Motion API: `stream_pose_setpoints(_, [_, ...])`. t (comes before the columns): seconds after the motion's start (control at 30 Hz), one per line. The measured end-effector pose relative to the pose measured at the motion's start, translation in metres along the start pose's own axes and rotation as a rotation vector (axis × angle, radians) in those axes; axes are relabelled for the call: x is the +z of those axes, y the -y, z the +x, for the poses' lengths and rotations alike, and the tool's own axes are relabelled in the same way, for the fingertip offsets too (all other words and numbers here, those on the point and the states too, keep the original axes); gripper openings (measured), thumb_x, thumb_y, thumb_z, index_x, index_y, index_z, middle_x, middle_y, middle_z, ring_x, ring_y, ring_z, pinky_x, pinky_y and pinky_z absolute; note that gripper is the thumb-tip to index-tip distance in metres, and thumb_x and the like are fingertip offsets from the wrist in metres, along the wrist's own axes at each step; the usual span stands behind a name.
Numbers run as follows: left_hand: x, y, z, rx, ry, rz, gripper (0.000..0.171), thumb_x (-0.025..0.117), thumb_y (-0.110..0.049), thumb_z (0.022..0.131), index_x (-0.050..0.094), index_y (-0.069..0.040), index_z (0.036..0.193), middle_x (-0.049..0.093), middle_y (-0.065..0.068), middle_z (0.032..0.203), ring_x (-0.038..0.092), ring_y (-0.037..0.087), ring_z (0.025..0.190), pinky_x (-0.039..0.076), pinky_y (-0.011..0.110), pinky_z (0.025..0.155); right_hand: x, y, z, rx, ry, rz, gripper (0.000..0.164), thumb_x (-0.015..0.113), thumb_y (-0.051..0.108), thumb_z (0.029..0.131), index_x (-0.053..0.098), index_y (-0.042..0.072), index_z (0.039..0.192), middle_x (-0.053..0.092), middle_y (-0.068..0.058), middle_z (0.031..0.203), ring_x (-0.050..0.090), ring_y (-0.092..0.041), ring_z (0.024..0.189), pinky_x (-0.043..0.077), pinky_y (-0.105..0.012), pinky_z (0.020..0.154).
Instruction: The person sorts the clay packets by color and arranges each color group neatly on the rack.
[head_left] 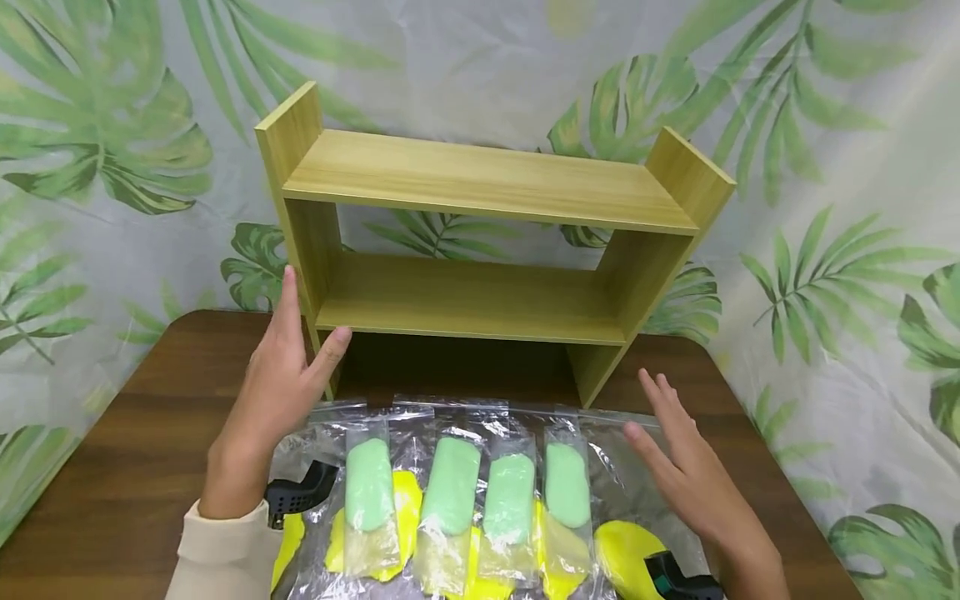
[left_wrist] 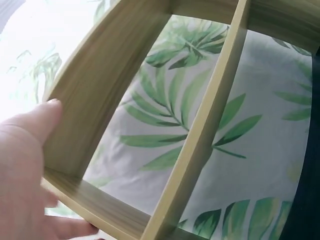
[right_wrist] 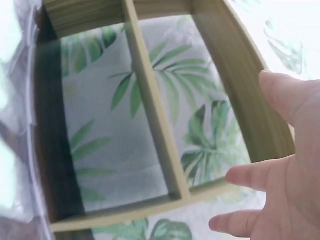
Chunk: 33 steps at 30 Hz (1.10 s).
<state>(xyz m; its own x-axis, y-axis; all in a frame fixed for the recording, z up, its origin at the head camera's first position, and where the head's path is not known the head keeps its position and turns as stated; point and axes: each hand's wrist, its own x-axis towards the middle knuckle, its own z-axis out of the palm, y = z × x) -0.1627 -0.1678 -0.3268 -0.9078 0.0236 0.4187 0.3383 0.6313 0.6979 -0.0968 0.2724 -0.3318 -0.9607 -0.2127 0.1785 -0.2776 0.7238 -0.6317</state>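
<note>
**Reader:** How are the hands disposed about the shelf unit [head_left: 487, 179]?

**Author:** They are well apart, one toward each side of it, with fingers extended and thumbs spread. The left hand [head_left: 273, 387] overlaps the unit's left side panel in the head view; whether it touches the wood cannot be told. The right hand [head_left: 686, 467] is near the foot of the unit's right side panel, and the head view shows a gap between them.

**Reader:** What is worn at the wrists?

**Author:** A black device [head_left: 300, 492] on the left, beside a cream sleeve [head_left: 225, 546], and a similar black mount [head_left: 678, 579] on the right.

**Reader:** And the unit itself?

**Author:** It stands upright on the table [head_left: 127, 467], with two horizontal boards between its side panels, which rise above the upper board.

**Reader:** What lies before it?

**Author:** Clear bags [head_left: 615, 446], directly in front of the unit and between the forearms. Yellow pieces [head_left: 626, 554] show in the larger ones; four pale green pieces [head_left: 369, 483], each in a narrower pouch, lie in a row over them.

**Reader:** Behind it?

**Author:** A leaf-patterned cloth [head_left: 480, 50].
</note>
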Motion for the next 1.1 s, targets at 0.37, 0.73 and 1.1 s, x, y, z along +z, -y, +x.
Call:
stream_pose_setpoints(0.37, [0.006,0.014,0.009,0.048,-0.108,-0.183,0.070,0.050,-0.031,0.100,0.007,-0.025,0.156,0.034,0.020,0.150,0.039,0.041,0.132,0.033,0.058,0.102,-0.015,-0.030,-0.025,0.117,0.035,0.061,0.055,0.035,0.031,0.106,0.008,0.037,0.153,0.009,-0.008,0.160,0.018,-0.047,0.140,0.022,-0.073,0.096])
stream_pose_setpoints(0.73, [0.012,0.025,0.014,0.031,-0.096,-0.198,0.061,0.047,-0.032,0.101,0.017,-0.026,0.154,0.047,0.018,0.141,0.049,0.034,0.126,0.042,0.055,0.094,-0.020,-0.067,-0.046,0.242,0.059,0.072,0.054,0.021,0.032,0.108,0.020,0.000,0.151,0.032,-0.030,0.146,0.035,-0.046,0.130,0.044,-0.044,0.095])
stream_pose_setpoints(1.1, [0.018,0.033,0.016,-0.017,-0.095,-0.203,0.062,0.046,-0.035,0.101,0.015,-0.029,0.154,0.049,0.023,0.137,0.050,0.037,0.124,0.043,0.057,0.092,-0.015,-0.092,-0.074,0.606,0.142,0.486,0.072,0.020,0.050,0.104,0.006,-0.003,0.152,0.015,-0.040,0.148,0.028,-0.055,0.132,0.045,-0.058,0.090])
